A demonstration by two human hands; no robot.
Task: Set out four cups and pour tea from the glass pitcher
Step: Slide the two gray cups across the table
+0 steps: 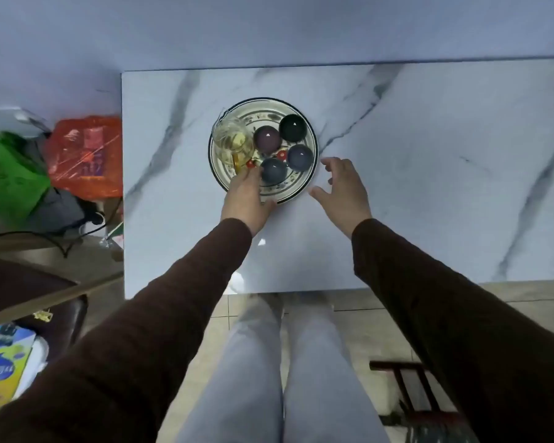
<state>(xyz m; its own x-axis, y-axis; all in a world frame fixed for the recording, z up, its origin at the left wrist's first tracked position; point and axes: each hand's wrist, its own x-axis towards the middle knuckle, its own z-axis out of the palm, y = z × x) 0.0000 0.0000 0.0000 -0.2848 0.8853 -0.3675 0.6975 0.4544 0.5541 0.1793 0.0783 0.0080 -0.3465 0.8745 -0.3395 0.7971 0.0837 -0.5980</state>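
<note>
Four cups: all inverted on the round tray [288,195], none set out on the marble table [429,161] yet.
Tray: patterned ceramic with a dark rim, the landmark for everything below.
Black cup [293,127]: far right of the tray, dome up.
Purple cup [267,139]: tray centre, just beside the black one.
Grey-blue cup [300,157]: right edge of the tray, close to the rim.
Nearest dark cup [274,171]: near side of the tray, touching the left fingertips.
Glass pitcher [229,137]: left side of the tray, holding pale yellow tea, amber handle pointing to the tray's near side.
Left hand [245,196]: over the tray's near-left rim, fingers curled toward the nearest dark cup; closed grip or mere touch cannot be told.
Right hand [341,187]: off the tray's right rim, spread and empty, thumb and fingers apart, touching nothing.
Cup handling: probably light, rigid, glazed and slick; best pinched around the side wall near the rim, then turned upright.
Pitcher handling: likely heavier with liquid, thin-walled and fragile; best held by the amber handle, kept level until poured.
Risk: cups packed close, so a careless lift may knock a neighbour or the pitcher.
</note>
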